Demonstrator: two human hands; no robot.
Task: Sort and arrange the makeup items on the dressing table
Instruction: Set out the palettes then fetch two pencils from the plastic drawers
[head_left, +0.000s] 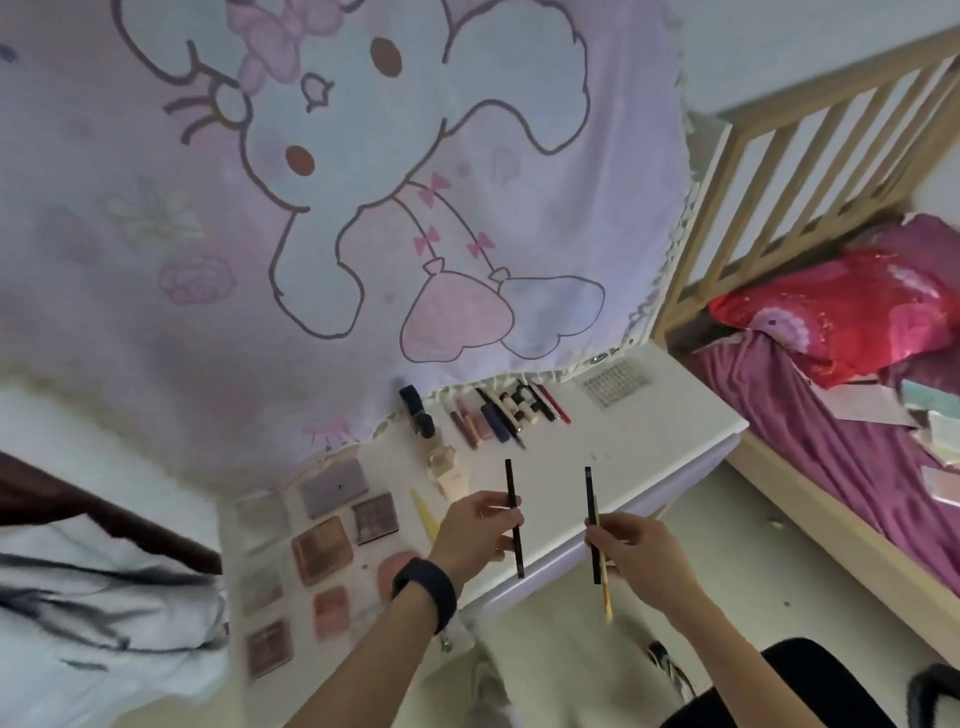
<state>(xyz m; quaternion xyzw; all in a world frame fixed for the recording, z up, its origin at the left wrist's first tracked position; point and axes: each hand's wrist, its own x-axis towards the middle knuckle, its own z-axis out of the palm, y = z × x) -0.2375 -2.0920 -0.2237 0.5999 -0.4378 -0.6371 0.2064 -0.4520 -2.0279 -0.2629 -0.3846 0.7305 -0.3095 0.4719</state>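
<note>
One dark pencil (513, 512) is pinched by left hand (475, 530) fingers; right hand (644, 558) fingers clasp second pencil (590, 501) plus yellow brush (605, 597).

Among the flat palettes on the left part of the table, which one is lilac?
The lilac palette at the far end of the group, nearest the hanging cloth. The other palettes look brown or pinkish.

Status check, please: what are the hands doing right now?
Left hand grips a dark pencil. Right hand grips a second dark pencil and a yellow stick. Nothing blocks the table.
</note>
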